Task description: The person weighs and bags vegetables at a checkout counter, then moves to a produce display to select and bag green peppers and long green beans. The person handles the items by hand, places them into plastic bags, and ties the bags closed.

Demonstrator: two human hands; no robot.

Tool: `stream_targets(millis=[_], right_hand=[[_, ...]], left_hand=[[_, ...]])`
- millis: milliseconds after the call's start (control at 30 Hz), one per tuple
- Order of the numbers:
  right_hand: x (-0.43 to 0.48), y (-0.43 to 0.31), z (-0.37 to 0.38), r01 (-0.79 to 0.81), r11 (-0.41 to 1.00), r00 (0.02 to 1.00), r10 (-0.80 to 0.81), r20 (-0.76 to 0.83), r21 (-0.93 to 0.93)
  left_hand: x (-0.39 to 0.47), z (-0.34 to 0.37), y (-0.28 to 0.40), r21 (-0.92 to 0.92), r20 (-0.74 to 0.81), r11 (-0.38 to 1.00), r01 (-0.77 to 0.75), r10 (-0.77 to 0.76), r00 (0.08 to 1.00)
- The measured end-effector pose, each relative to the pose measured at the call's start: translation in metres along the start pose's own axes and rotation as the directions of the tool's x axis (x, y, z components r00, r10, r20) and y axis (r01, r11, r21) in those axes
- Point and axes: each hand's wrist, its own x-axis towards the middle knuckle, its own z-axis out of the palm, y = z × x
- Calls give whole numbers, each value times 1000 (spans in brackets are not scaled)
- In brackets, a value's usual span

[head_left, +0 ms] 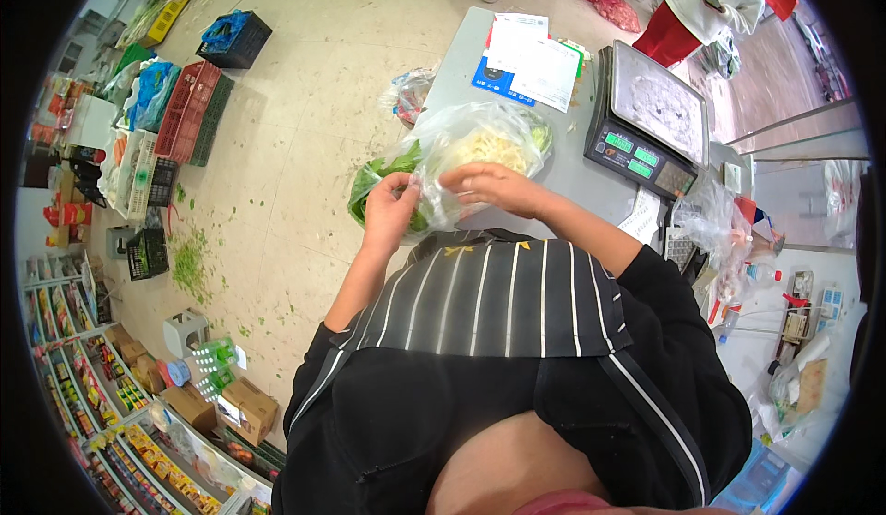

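Observation:
A clear plastic bag (pixel 462 126) with pale bean sprouts (pixel 489 151) rests at the near left corner of the grey table (pixel 462 51). Green leafy vegetables (pixel 397 163) in plastic hang beside it, past the table's edge. My left hand (pixel 392 209) pinches the plastic between thumb and fingertips, close to the leaves. Over the near side of the sprout bag, my right hand (pixel 500 188) points left with its fingers stretched out. Whether it grips any plastic is hard to see. More green vegetables (pixel 540 131) show through plastic at the bag's right end.
Right of the bag stands a digital weighing scale (pixel 648 115) with lit displays. Printed papers (pixel 541 65) lie on the table's far part. A person (pixel 706 10) holding a phone is at the upper right. Crates (pixel 188 110) line the left, and leaf scraps (pixel 191 263) litter the floor.

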Motion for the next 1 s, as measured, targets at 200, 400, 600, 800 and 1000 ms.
stream_targets(millis=[200,400,600,800,1000], right_hand=[[12,-5,-28,6,624,933,-285,-220,-781],[2,-5,-8,73,299,932,-361,-42,-951],[-3,-19,-11,123,645,991,-125,54,-754],[-12,-47,-30,29,850,996,-70,58,527],[-20,-62,-9,108,880,986,-156,67,463]], left_hand=[[-7,8,11,-80,5,996,-41,42,999],[-13,8,25,65,-34,996,-62,64,997],[-10,17,23,59,-66,970,-238,241,968],[-2,9,33,-176,-32,983,-50,46,998],[-2,21,44,-319,47,948,4,11,999]])
